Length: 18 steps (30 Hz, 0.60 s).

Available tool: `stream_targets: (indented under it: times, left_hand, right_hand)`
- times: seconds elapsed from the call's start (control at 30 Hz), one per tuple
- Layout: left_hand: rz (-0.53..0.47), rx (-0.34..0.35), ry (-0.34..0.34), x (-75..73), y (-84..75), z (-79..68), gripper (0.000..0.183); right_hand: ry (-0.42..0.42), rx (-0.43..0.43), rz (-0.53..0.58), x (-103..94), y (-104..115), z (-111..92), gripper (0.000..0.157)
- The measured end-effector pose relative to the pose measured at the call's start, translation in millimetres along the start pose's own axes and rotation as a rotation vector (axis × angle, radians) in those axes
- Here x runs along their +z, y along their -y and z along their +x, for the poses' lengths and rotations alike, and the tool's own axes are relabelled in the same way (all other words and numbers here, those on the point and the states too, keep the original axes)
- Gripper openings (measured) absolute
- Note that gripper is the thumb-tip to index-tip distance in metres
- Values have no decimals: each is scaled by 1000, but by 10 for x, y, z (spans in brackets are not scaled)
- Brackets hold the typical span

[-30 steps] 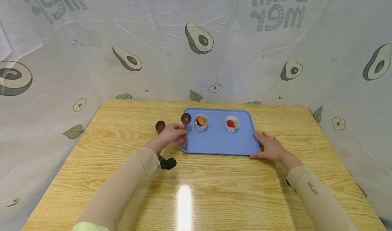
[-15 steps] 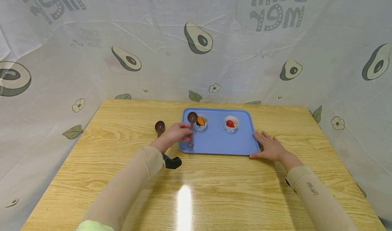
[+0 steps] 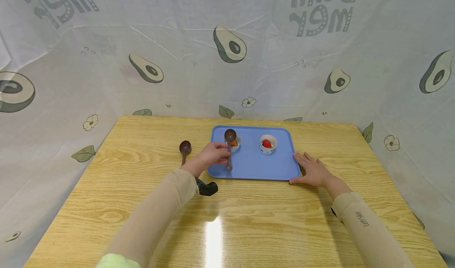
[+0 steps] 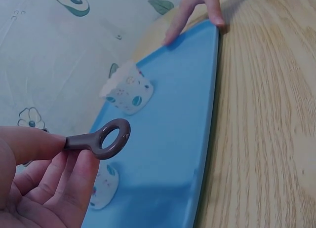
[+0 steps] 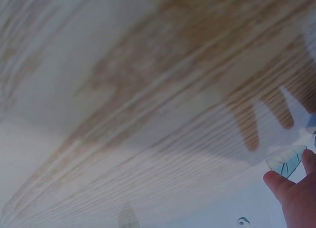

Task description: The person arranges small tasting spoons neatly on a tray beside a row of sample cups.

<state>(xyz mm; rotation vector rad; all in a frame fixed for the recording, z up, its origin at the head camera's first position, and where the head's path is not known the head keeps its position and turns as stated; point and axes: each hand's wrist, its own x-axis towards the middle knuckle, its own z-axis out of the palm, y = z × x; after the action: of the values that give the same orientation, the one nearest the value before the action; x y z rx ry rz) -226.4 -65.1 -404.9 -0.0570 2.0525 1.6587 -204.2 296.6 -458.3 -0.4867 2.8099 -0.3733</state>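
Note:
My left hand [image 3: 214, 153] pinches the handle of a brown measuring spoon [image 3: 230, 135] above the left part of a blue tray [image 3: 245, 169]. In the left wrist view the ring end of the spoon's handle [image 4: 116, 139] sticks out past thumb and fingers. Partly behind the spoon's bowl stands a patterned paper cup [image 3: 236, 148] with an orange-and-black piece in it. Farther right on the tray, another such cup [image 3: 267, 150] contains a red piece [image 3: 267, 143]. With fingers spread, my right hand [image 3: 313, 171] touches the tray's right edge.
A second brown spoon [image 3: 185, 147] lies on the wooden table [image 3: 249, 220] left of the tray, its lower handle hidden by the left arm. Behind the table hangs a white cloth [image 3: 185, 90] printed with avocados.
My left hand has carried the spoon rightward, from the tray's left edge to in front of the left cup. More of the second spoon shows. The right hand stays on the tray edge.

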Motion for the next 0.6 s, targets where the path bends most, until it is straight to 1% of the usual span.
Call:
stream_targets:
  times: [0.33, 0.6]
  left_hand:
    - [-55, -14, 7, 187, -43, 96, 41]
    - [-39, -4, -1, 277, -49, 185, 41]
  right_hand:
    - [7, 11, 6, -31, 40, -30, 104]
    - [7, 13, 11, -27, 29, -23, 105]
